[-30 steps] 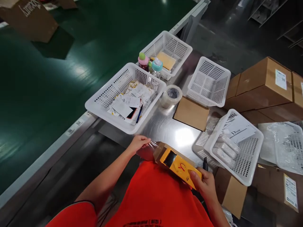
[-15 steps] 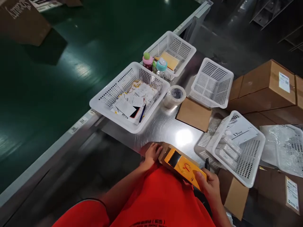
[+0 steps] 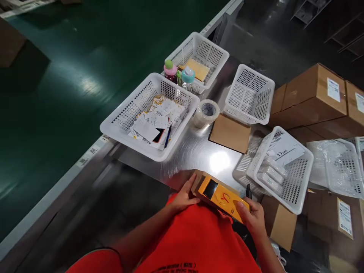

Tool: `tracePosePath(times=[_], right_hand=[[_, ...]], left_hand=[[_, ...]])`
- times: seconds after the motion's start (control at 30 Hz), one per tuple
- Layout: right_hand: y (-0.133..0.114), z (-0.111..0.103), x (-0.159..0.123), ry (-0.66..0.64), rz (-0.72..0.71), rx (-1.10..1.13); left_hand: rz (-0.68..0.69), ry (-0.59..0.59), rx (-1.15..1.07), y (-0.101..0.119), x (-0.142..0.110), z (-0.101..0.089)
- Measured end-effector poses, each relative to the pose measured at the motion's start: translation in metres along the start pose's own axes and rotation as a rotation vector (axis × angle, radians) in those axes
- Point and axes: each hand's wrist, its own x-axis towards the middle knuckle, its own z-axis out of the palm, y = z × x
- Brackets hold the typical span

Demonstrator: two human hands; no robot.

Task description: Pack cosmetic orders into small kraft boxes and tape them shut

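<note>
**Both hands on yellow box at worktop edge**

Right hand [image 3: 253, 218] closed around the near end of the yellow box [image 3: 220, 197], thumb on top, fingers wrapped under. Left hand [image 3: 184, 195] lies flat against the far-left end of the box, fingers spread and pressing, not wrapped. Box has a dark window on top and sits tilted at the near edge of the steel worktop [image 3: 199, 151], close against the person's orange vest [image 3: 196, 239]. It seems to rest on or in a brown carton piece; can't tell which.

To handle this well, I'd judge: keep the right grip firm, use the left palm as a stop, keep the box level, since it overhangs the edge and could slip down toward the body.

Around it: tilted white basket [image 3: 284, 172] with wrapped packets and a white card just to the right, stacked on another basket — nearest thing to bump with the right elbow. Small dark object beside the right hand, too small to identify. Flat brown cardboard [image 3: 230, 133] and tape roll [image 3: 206, 113] further out on the worktop. Big basket of paper slips [image 3: 150, 117] ahead-left, a pen inside. Two small bottles [image 3: 179, 76] behind it, then a basket with a tan envelope [image 3: 199, 57] and an empty basket [image 3: 250, 94]. Brown shipping boxes [image 3: 309, 94] on the right. Green conveyor belt [image 3: 57, 94] on the left.
</note>
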Motion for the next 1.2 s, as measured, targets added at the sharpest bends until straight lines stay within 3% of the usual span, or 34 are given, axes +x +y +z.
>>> tracePosePath(times=[0.13,0.27,0.4,0.53,0.63,0.73,0.83,0.93,1.03,1.2], right_hand=[[-0.003,-0.001,0.002,-0.016,-0.009,-0.004],[-0.003,-0.002,0.003,-0.024,-0.011,-0.015],[-0.007,0.0,0.004,-0.061,0.019,0.039],[-0.006,-0.013,0.0,-0.167,0.057,0.023],[0.018,-0.046,-0.015,-0.184,0.114,-0.008],[0.064,-0.086,-0.036,-0.114,0.161,-0.017],[0.106,-0.101,-0.046,-0.053,0.143,0.017],[0.128,-0.082,-0.038,-0.089,0.094,0.102],[0.13,-0.041,-0.02,-0.152,0.056,0.186],[0.124,0.024,0.001,-0.188,0.054,0.405]], left_hand=[[0.033,-0.097,0.258,0.001,0.015,-0.031],[0.174,-0.163,0.283,0.051,0.029,-0.054],[0.271,-0.268,0.394,0.094,0.046,-0.064],[0.325,-0.292,0.526,0.101,0.053,-0.065],[0.299,-0.274,0.658,0.1,0.052,-0.058],[0.27,-0.246,0.72,0.101,0.05,-0.052],[0.266,-0.241,0.757,0.1,0.046,-0.059],[0.249,-0.214,0.87,0.099,0.04,-0.078],[0.231,-0.155,1.083,0.107,0.035,-0.084],[0.235,-0.368,1.193,0.134,0.041,-0.042]])
